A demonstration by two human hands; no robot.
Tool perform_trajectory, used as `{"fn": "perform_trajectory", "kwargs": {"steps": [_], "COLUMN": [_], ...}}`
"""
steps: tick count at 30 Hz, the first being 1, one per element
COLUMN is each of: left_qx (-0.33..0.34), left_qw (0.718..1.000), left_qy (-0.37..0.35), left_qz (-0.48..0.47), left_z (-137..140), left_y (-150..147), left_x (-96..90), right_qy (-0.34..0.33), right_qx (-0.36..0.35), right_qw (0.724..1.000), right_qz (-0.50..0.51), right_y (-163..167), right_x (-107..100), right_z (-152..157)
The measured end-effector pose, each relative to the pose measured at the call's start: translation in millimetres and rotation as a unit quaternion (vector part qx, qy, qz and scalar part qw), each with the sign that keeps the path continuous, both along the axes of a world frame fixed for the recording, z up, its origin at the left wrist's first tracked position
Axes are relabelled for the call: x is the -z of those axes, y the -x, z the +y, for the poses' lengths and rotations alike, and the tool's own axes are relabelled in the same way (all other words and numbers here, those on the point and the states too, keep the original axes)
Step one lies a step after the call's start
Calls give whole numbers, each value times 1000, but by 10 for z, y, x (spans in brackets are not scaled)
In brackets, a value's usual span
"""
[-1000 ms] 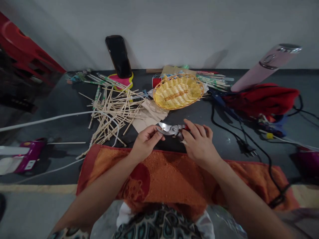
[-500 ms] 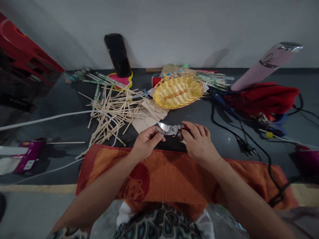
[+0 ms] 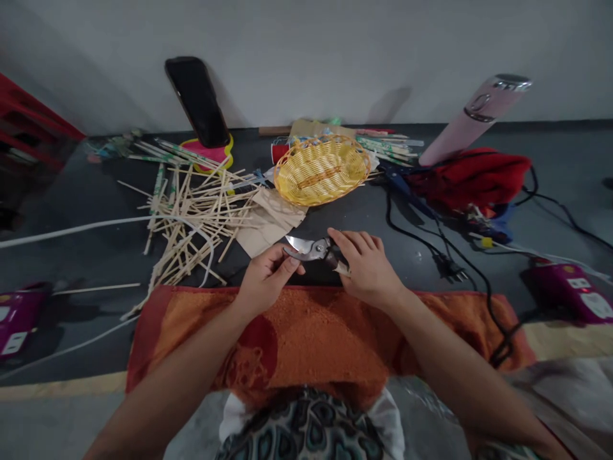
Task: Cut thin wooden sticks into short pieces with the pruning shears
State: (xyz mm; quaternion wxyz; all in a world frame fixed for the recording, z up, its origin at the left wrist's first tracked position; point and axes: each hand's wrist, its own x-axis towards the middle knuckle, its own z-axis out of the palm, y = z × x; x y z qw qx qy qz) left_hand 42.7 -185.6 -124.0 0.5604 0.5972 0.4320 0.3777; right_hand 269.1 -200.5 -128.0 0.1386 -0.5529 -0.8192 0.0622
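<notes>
My right hand is wrapped round the handles of a pair of pruning shears. Their blades point left and stand apart. A pale piece shows by the handles under my fingers; what it is I cannot make out. My left hand is closed, thumb against fingers, right at the tip of the lower hooked blade. Whatever lies in that pinch is hidden. Both hands are above the near edge of the dark table, just beyond an orange towel. Brown paper lies just past the blades.
Many thin wooden sticks lie heaped at left, crossed by a white cable. Behind are a yellow wicker basket, a propped phone and a pink flask. Black cords and a red cloth lie at right.
The view has swung to the right, so everything on the table appears further left, and the purple socket box at right shows more. Both hands keep nearly the same hold at the shears.
</notes>
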Motion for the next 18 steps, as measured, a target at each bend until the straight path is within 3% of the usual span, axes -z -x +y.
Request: {"fn": "perform_trajectory", "kwargs": {"steps": [7, 18], "left_qx": [1, 19], "left_qw": [1000, 994], "left_qy": [-20, 65], "left_qz": [3, -84], "left_z": [7, -8], "left_y": [1, 32], "left_x": [-32, 5], "right_qy": [-9, 10], "right_qx": [-7, -46], "right_qw": [1000, 999], "right_qz": [14, 12], "right_y": [3, -11], "right_x": [62, 8], "right_z": [6, 15]}}
